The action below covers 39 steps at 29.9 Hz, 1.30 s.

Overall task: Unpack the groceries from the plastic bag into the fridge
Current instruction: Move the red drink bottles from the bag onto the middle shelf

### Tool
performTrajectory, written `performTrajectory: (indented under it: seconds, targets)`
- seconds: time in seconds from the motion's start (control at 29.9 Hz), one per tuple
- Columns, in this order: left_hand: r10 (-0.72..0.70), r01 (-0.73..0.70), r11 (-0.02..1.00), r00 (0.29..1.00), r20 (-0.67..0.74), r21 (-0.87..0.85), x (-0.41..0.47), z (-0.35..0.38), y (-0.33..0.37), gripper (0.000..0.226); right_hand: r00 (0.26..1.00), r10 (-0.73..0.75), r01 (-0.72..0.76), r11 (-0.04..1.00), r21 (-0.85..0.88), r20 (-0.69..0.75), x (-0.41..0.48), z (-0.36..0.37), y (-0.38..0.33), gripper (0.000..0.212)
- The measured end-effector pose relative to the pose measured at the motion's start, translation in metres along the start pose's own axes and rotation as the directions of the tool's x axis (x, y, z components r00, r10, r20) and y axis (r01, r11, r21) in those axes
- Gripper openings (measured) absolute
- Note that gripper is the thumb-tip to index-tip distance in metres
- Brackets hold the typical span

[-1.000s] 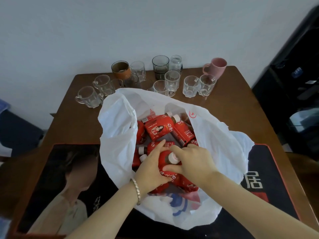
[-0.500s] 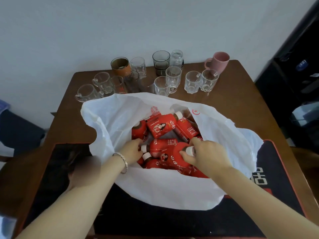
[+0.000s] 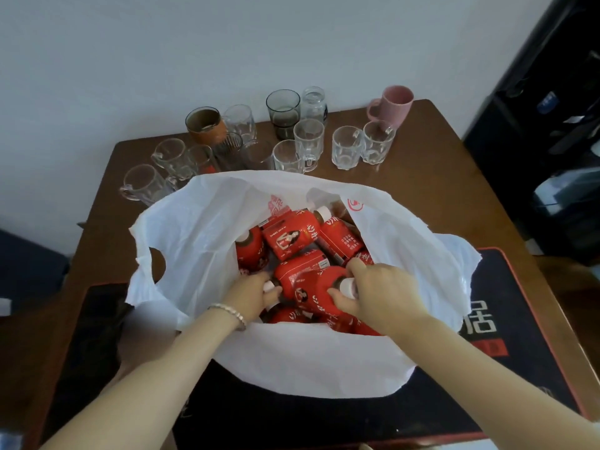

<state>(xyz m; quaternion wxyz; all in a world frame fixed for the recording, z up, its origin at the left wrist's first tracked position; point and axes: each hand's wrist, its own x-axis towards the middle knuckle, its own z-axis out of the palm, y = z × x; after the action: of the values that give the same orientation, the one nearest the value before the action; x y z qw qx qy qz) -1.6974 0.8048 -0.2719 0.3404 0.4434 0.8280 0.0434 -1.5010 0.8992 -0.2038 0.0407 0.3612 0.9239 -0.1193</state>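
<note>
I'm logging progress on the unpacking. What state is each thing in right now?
plastic bag: open, on the table.
red bottles: capped, lying inside the bag.
left hand: grips left bottle by its neck.
right hand: grips right bottle at its cap.
pink mug: upright.
clear glasses: upright, empty.

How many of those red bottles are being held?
2. The left hand grips the left bottle by its neck, low in the bag; the right hand pinches the cap of the right bottle beside it. More lie loose, some perhaps hidden.
</note>
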Motion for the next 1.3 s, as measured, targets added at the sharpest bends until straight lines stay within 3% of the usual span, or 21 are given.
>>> performTrajectory:
  seconds: [0.07, 0.17, 0.3, 0.57, 0.77, 0.94, 1.1, 1.24, 1.3]
  targets:
    - [-0.027, 0.015, 0.99, 0.997, -0.079, -0.138, -0.01, 0.004, 0.005, 0.027, 0.997, 0.075, -0.075, 0.996, 0.051, 0.015, 0.0, 0.0, 0.009, 0.05]
    - [-0.043, 0.01, 0.983, 0.983, -0.178, -0.185, -0.022, 0.002, 0.013, 0.02, 0.99, 0.136, -0.139, 0.987, 0.084, 0.039, 0.003, 0.0, 0.023, 0.047]
    - [0.019, -0.061, 0.99, 0.949, -0.315, -0.125, -0.038, -0.005, 0.027, 0.025, 0.986, 0.155, -0.159, 0.985, 0.063, 0.058, 0.011, -0.002, 0.028, 0.046]
    - [0.312, -0.346, 0.938, 0.808, -0.5, 0.026, -0.055, -0.047, 0.047, 0.028, 0.978, 0.199, -0.204, 0.972, 0.115, 0.055, 0.01, -0.003, 0.011, 0.041]
    - [0.476, -0.509, 0.857, 0.724, -0.499, 0.079, -0.056, -0.086, 0.042, 0.036, 0.951, 0.308, -0.302, 0.938, 0.172, -0.013, 0.002, -0.014, -0.016, 0.04]
    - [0.643, -0.649, 0.744, 0.633, -0.43, 0.156, -0.063, -0.104, 0.064, 0.041, 0.891, 0.435, -0.381, 0.872, 0.308, -0.129, -0.022, -0.068, -0.03, 0.033]
    - [0.757, -0.764, 0.617, 0.511, -0.407, 0.189, -0.089, -0.114, 0.13, 0.032, 0.726, 0.555, -0.421, 0.825, 0.377, -0.406, -0.089, -0.142, -0.028, 0.027]
    - [0.879, -0.875, 0.436, 0.366, -0.304, 0.208, -0.126, -0.1, 0.204, 0.031, 0.498, 0.572, -0.456, 0.812, 0.364, -0.652, -0.168, -0.174, -0.008, 0.031]
    - [0.934, -0.931, 0.302, 0.245, -0.26, 0.207, -0.152, -0.08, 0.245, 0.029, 0.369, 0.61, -0.534, 0.757, 0.377, -0.701, -0.219, -0.178, 0.006, 0.03]
